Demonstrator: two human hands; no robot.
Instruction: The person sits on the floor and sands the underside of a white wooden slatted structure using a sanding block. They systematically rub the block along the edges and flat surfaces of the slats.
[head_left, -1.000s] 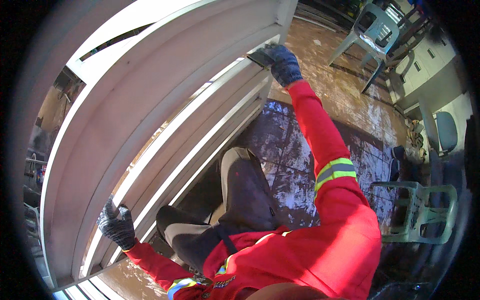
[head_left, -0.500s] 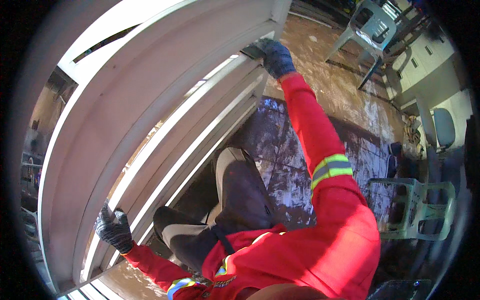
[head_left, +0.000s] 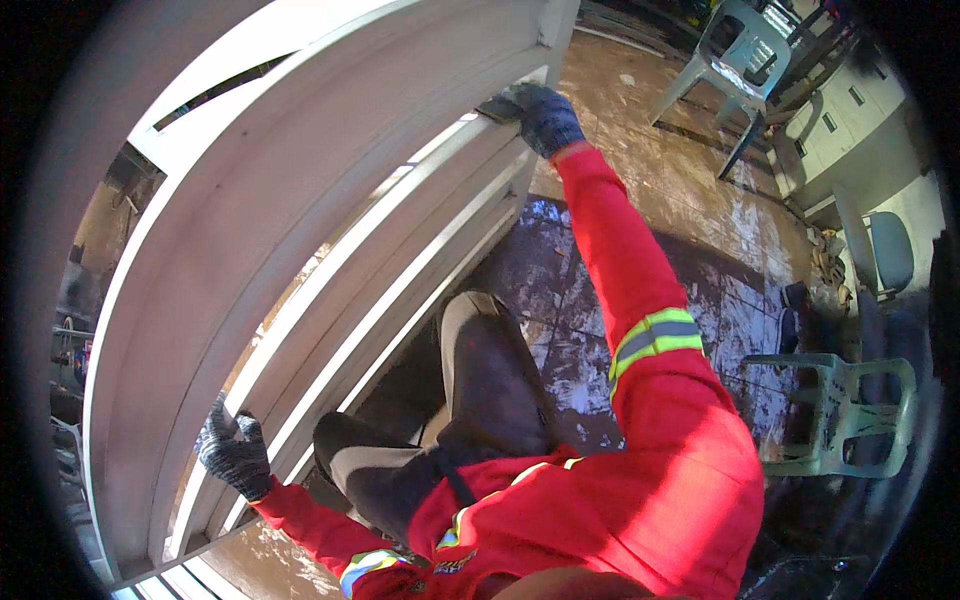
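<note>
A large white slatted frame [head_left: 270, 190] of wooden-looking boards stands tilted in front of me, filling the left side. My left hand [head_left: 234, 450], in a grey knitted glove, is closed around the edge of one of its slats near the lower left end. My right hand [head_left: 545, 118], gloved alike, reaches out to the far end of the frame. Its fingers are closed on a small dark flat block [head_left: 497, 108], pressed against a slat close to the end post. The block's kind cannot be made out, since the glove covers part of it.
A pale plastic chair [head_left: 745, 65] stands at the far right, and a green plastic stool or chair [head_left: 840, 415] is nearer on the right. Beyond are light cabinets [head_left: 840, 120]. The tiled floor [head_left: 570, 330] is smeared with white. My bent knees [head_left: 490, 350] are close to the frame.
My right hand and the dark block have shifted slightly left and down along the slat. The left hand keeps its hold; the view has moved a little.
</note>
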